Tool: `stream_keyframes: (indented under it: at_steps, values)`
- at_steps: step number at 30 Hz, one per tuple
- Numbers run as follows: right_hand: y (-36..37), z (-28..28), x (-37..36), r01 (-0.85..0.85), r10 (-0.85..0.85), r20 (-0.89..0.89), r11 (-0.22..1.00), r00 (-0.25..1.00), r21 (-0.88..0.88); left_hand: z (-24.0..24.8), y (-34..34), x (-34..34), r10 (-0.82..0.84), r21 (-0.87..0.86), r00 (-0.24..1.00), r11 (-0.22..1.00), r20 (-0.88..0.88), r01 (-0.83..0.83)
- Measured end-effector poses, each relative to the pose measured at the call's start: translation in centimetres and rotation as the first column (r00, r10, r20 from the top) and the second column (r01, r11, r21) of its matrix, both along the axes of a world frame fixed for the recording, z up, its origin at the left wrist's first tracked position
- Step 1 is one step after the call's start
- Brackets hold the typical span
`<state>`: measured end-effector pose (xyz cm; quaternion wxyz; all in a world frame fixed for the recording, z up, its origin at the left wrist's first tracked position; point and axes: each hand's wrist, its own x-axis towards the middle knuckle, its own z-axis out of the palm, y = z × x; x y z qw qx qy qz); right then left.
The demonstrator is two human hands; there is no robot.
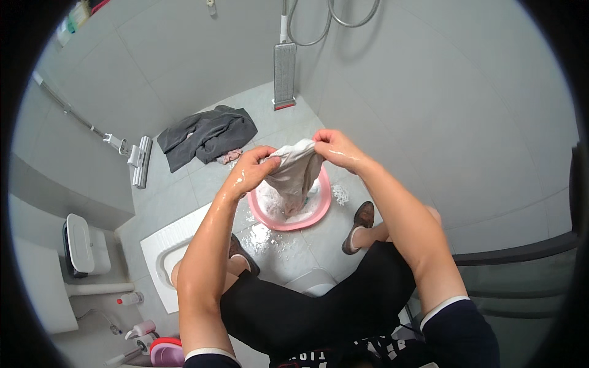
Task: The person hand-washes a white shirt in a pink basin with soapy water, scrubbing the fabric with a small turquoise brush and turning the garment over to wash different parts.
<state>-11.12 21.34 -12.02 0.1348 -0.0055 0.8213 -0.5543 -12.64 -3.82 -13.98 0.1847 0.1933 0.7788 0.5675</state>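
The left hand (250, 170) and right hand (338, 149) hold up a cloth (296, 170) by its upper edge, each grip pinched closed on it. The cloth hangs over the pink basin (287, 226), its lower end at or in the suds (268, 200); I cannot tell which. Foam (340, 194) spots the floor (283, 253) beside the basin, and grey clothes (215, 136) lie beyond it.

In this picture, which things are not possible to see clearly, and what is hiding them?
Head view:
Bottom of the pink basin: hidden by foam and the light cloth.
Gripped parts of the cloth's edge: covered by the left hand and right hand.
Squat toilet: partly hidden behind the left forearm.
Shower hose: cut off by the top edge.
Containers at upper left: too small to identify.
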Motion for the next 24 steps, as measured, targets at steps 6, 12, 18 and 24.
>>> stream_keyframes:
  at_steps: [6, 12, 18, 24]
  values:
    - [-2.9, 0.1, 1.6, -0.214, 0.226, 0.054, 0.962, 0.973, -0.171, 0.2, 0.8, -0.7, -0.01, 0.272, 0.994, 0.962, 0.106, -0.019]
    - [-2.3, 2.5, 0.1, -0.121, 0.155, -0.059, 0.916, 0.986, 0.382, 2.8, 0.6, 0.2, -0.093, -0.022, 0.974, 0.996, -0.206, 0.091]
    - [-2.0, 6.2, 0.5, 0.012, 0.027, -0.089, 0.914, 0.996, 0.405, 3.0, -1.4, -0.7, 0.014, -0.335, 0.976, 0.938, -0.217, -0.088]
    - [-3.3, 6.0, 0.1, -0.099, 0.113, 0.021, 0.742, 0.993, 0.663, 2.8, 0.0, -0.1, 0.11, -0.216, 0.858, 0.945, -0.501, -0.247]
